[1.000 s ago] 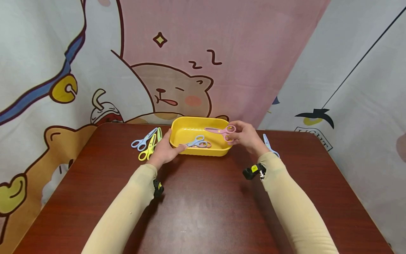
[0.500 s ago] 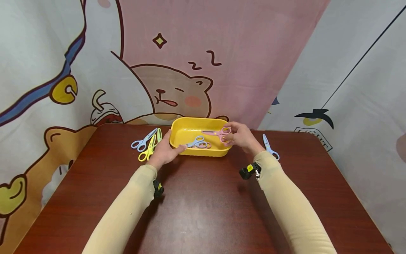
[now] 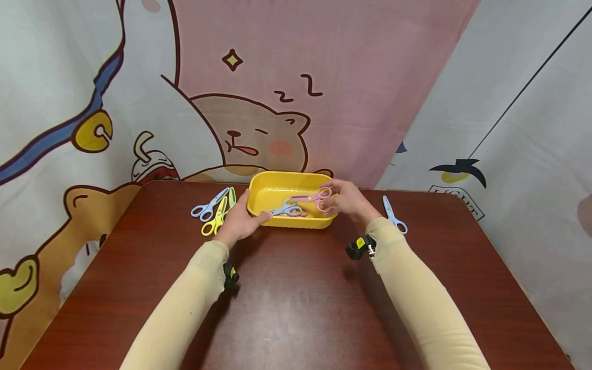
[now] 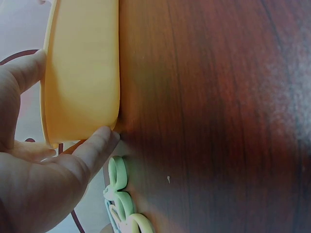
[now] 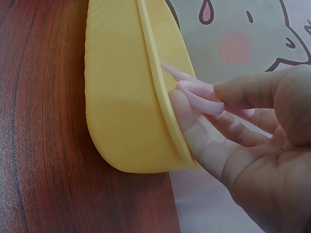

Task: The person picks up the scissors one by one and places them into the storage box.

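Observation:
A yellow tray [image 3: 277,181] stands at the far middle of the brown table [image 3: 296,288]. My left hand [image 3: 240,218] grips its near-left corner, thumb on the rim and fingers along the front wall; the left wrist view shows the tray's wall [image 4: 82,73] between thumb and fingers. My right hand [image 3: 346,200] holds pink scissors [image 3: 313,197] by the handles, their blades pointing left over the tray. The right wrist view shows the pink scissors [image 5: 194,90] pinched just above the tray's rim [image 5: 160,92]. Blue scissors [image 3: 285,208] lie inside the tray.
Blue scissors [image 3: 210,203] and yellow-green scissors [image 3: 217,216] lie on the table left of the tray, seen too as green handles [image 4: 119,194]. Another blue pair [image 3: 393,215] lies to the right. A cartoon-printed cloth hangs behind the table.
My right hand has carried the pink scissors left and down, from above the tray's right rim to low over its inside. The left hand has stayed on the tray.

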`<state>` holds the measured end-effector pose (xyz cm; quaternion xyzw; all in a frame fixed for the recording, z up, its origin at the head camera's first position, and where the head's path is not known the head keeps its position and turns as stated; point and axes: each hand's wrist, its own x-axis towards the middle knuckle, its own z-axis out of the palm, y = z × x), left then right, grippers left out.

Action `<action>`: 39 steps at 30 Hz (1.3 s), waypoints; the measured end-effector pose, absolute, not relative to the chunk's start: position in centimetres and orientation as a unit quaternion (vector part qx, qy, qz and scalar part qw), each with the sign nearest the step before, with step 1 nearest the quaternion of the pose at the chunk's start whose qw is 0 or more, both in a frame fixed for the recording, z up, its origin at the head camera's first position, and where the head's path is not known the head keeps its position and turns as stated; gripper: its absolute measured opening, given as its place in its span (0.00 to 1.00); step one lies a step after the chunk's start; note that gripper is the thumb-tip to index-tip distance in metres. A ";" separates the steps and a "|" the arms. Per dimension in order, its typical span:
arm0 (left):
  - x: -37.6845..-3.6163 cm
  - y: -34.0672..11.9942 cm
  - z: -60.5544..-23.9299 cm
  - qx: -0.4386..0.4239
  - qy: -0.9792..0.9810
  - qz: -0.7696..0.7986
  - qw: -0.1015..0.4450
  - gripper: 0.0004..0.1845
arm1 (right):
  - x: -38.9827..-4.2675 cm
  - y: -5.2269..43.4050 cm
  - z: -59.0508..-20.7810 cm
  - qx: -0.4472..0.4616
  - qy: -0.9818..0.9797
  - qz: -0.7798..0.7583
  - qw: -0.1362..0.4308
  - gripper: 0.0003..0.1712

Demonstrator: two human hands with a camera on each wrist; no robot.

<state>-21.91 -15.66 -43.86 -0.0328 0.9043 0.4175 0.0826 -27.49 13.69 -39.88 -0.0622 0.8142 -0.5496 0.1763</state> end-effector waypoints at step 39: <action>-22.0 -15.7 -44.0 -0.029 0.904 0.419 0.074 0.56 | -27.9 11.8 -39.5 -0.119 0.881 -0.411 0.202 0.27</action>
